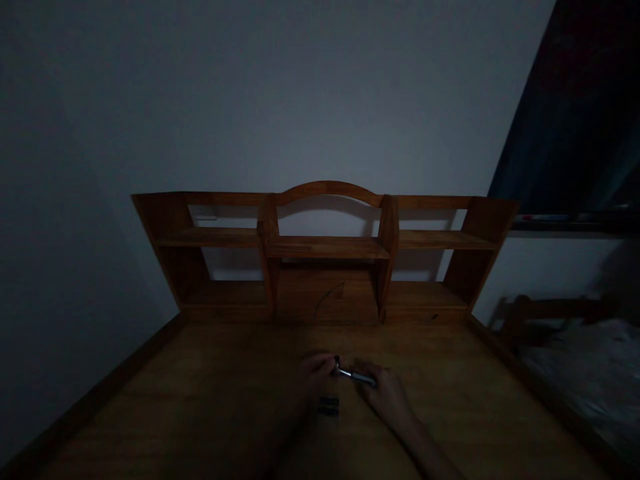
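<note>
- The left hand (315, 367) pinches the dark head end of a slim silver-and-black tool (354, 376) with its fingertips.
- The right hand (383, 387) is curled around the tool's handle, at the other end.
- The tool lies between the two hands, about midway between the left and right edges of the desk (200, 400), toward its back edge; whether it touches the wood cannot be told.
- Small dark pieces (329, 402) rest on the desk just on the wearer's side of the tool, too dim to identify.
- A wooden shelf unit (327, 248) stands along the back edge.
</note>
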The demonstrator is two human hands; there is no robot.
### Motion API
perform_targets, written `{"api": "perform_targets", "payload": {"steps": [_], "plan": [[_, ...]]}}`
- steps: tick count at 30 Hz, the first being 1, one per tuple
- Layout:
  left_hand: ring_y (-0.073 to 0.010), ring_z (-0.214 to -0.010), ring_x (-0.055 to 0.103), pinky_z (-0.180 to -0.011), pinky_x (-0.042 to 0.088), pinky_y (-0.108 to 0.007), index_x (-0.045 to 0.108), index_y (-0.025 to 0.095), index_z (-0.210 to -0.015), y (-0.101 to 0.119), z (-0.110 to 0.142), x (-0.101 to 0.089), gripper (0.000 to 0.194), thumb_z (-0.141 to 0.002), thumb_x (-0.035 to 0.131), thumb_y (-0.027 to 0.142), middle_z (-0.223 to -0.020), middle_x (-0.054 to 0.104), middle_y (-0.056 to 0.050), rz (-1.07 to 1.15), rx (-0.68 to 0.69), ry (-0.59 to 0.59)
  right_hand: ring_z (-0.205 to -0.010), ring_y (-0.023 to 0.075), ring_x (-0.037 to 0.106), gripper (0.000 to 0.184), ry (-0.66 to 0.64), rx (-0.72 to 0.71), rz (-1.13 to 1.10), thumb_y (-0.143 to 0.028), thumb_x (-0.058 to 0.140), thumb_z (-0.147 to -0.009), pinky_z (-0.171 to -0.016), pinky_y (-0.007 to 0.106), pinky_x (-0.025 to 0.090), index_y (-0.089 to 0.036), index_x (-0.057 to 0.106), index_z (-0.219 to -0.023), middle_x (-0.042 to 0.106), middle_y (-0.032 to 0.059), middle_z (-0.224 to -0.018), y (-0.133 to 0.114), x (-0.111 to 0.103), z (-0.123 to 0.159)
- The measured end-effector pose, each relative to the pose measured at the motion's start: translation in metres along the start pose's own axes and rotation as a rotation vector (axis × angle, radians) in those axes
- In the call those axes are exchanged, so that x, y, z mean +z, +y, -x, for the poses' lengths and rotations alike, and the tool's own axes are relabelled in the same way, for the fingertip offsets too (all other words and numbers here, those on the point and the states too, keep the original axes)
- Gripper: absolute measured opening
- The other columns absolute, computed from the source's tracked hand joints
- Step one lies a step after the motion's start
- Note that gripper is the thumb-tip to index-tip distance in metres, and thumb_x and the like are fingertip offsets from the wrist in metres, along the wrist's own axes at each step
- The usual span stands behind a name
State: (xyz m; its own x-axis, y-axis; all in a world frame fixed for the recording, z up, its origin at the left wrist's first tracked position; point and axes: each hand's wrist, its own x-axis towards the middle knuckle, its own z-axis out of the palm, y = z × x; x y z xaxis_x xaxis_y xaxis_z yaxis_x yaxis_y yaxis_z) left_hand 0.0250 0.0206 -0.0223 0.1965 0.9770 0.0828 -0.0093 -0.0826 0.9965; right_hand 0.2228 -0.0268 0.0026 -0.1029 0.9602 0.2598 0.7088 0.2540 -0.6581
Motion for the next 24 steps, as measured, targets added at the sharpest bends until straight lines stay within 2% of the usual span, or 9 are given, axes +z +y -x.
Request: {"api": "perform_targets", "payload": {"steps": [8, 11, 15, 19, 24], "plan": [[-0.0195, -0.073, 0.06, -0.069, 0.048, -0.029, 0.071, 0.014, -0.083, 0.004, 0.0, -0.001, 0.052, -0.068, 0.064, 0.063, -0.076, 0.067, -0.008, 0.065, -0.025, -0.034, -0.094, 0.0187, 0.067, 0.043, 0.001, -0.027, -0.004, -0.013, 0.049, -0.073, -0.084, 0.024, 0.047, -0.025, 0.069, -0.11, 0.071, 0.0029, -0.107, 0.002, 0.002, 0.002], [-0.0186, -0.072, 0.059, -0.068, 0.047, -0.028, 0.071, 0.013, -0.08, 0.001, -0.001, -0.001, 0.053, -0.07, 0.062, 0.065, -0.074, 0.066, -0.008, 0.049, -0.014, -0.046, -0.095, 0.0205, 0.066, 0.041, -0.013, -0.012, 0.01, -0.014, 0.05, -0.073, -0.083, 0.025, 0.047, -0.024, 0.069, -0.108, 0.071, 0.0039, -0.107, 0.001, 0.002, 0.001], [-0.0189, -0.071, 0.06, -0.068, 0.048, -0.03, 0.07, 0.013, -0.078, -0.004, -0.004, -0.001, 0.053, -0.065, 0.066, 0.065, -0.073, 0.065, -0.007, 0.123, -0.057, -0.067, -0.095, 0.0209, 0.066, 0.036, -0.022, -0.048, -0.036, -0.017, 0.049, -0.078, -0.081, 0.025, 0.047, -0.022, 0.07, -0.106, 0.071, 0.0051, -0.106, -0.003, -0.001, 0.003], [-0.0198, -0.073, 0.062, -0.072, 0.05, -0.033, 0.07, 0.012, -0.077, -0.004, -0.004, -0.003, 0.054, -0.06, 0.072, 0.063, -0.075, 0.066, -0.008, 0.224, -0.137, -0.06, -0.085, 0.02, 0.067, 0.023, -0.044, -0.13, -0.124, -0.024, 0.051, -0.083, -0.075, 0.025, 0.048, -0.022, 0.069, -0.098, 0.072, 0.0035, -0.093, -0.011, -0.008, 0.006], [-0.0236, -0.082, 0.065, -0.08, 0.051, -0.037, 0.07, 0.013, -0.084, 0.006, 0.002, -0.004, 0.053, -0.056, 0.077, 0.057, -0.086, 0.07, -0.011, 0.352, -0.148, -0.027, -0.088, 0.0193, 0.067, 0.026, -0.038, -0.191, -0.217, -0.038, 0.053, -0.087, -0.077, 0.025, 0.049, -0.024, 0.066, -0.105, 0.071, 0.0032, -0.1, -0.022, -0.013, 0.01]]}}
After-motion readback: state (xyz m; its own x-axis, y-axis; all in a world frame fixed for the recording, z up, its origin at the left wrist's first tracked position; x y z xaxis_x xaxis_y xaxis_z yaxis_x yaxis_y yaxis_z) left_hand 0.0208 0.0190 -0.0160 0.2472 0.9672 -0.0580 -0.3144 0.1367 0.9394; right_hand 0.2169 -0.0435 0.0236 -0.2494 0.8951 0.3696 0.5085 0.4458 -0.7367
